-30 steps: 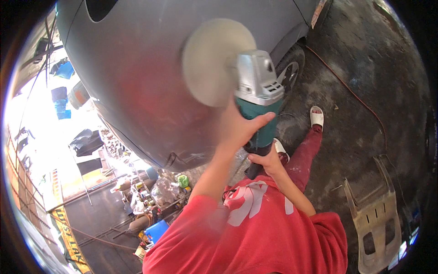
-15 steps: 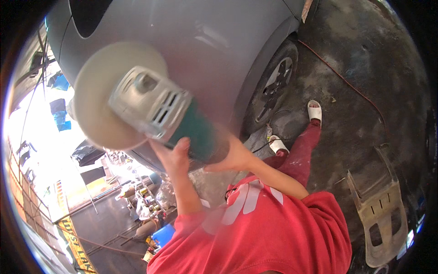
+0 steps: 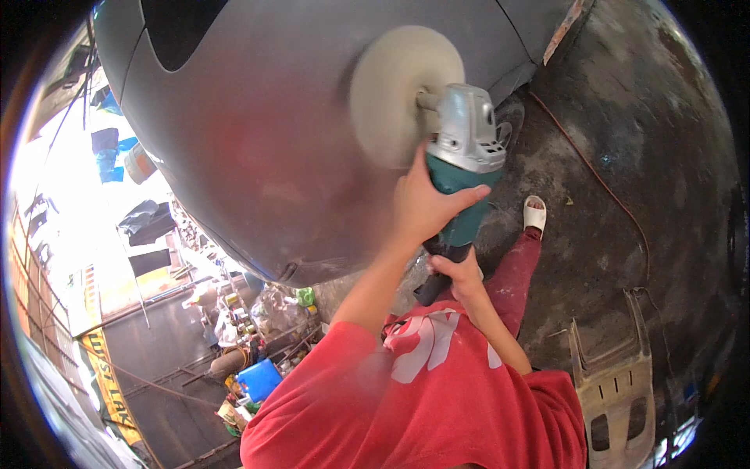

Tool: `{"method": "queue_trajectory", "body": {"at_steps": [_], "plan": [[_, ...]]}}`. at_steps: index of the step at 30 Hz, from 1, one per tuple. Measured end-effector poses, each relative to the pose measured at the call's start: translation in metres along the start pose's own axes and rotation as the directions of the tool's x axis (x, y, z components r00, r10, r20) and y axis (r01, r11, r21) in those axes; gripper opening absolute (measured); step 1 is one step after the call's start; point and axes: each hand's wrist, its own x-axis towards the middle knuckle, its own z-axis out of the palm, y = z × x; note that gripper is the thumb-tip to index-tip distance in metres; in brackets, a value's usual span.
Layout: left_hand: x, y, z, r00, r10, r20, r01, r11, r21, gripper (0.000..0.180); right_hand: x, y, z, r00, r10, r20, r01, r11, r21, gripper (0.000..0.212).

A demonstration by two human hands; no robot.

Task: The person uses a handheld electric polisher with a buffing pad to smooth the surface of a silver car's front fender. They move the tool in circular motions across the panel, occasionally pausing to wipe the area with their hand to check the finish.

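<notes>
A polisher [image 3: 466,133] with a silver head and green body is held in both of my hands. My left hand [image 3: 428,205] wraps around the green body just behind the head, thumb across it. Lower down, my right hand [image 3: 459,273] grips the dark rear handle. The round whitish pad [image 3: 398,90] faces the grey car body panel [image 3: 258,148] near its right part; it looks smooth and blurred. Whether the pad touches the panel I cannot tell. A hazy reddish reflection shows on the panel.
A reddish cord [image 3: 598,164] runs over the dark floor [image 3: 594,258] at right. A worn plastic chair [image 3: 617,387] lies at lower right. Bottles, a blue container [image 3: 259,381] and clutter stand at lower left. My foot in a white slipper [image 3: 534,213] is beside the car.
The polisher has swung from the panel's left side to its right, and its head now points more upright. Both hands have stayed on it. The car's wheel is now largely hidden.
</notes>
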Motion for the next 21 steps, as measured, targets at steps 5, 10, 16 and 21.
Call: {"method": "queue_trajectory", "body": {"at_steps": [5, 10, 16, 21], "plan": [[-0.045, -0.010, -0.069, 0.948, 0.055, -0.314, -0.122, 0.973, -0.198, 0.102, 0.011, -0.010, 0.044, 0.958, -0.001, 0.288, 0.106, 0.930, -0.351, 0.102], [-0.076, -0.022, -0.106, 0.850, -0.005, -0.526, -0.252, 0.874, -0.416, 0.111, 0.021, -0.049, 0.090, 0.873, -0.028, 0.487, 0.235, 0.899, -0.368, 0.105], [-0.032, 0.008, -0.063, 0.906, 0.066, -0.418, -0.238, 0.896, -0.375, 0.104, 0.033, -0.057, 0.044, 0.924, -0.114, 0.364, 0.269, 0.872, -0.409, 0.101], [0.019, 0.045, 0.007, 0.995, -0.004, -0.102, -0.007, 0.995, -0.100, 0.101, 0.032, -0.042, -0.037, 0.996, 0.051, 0.070, -0.038, 0.982, -0.183, 0.086]]}}
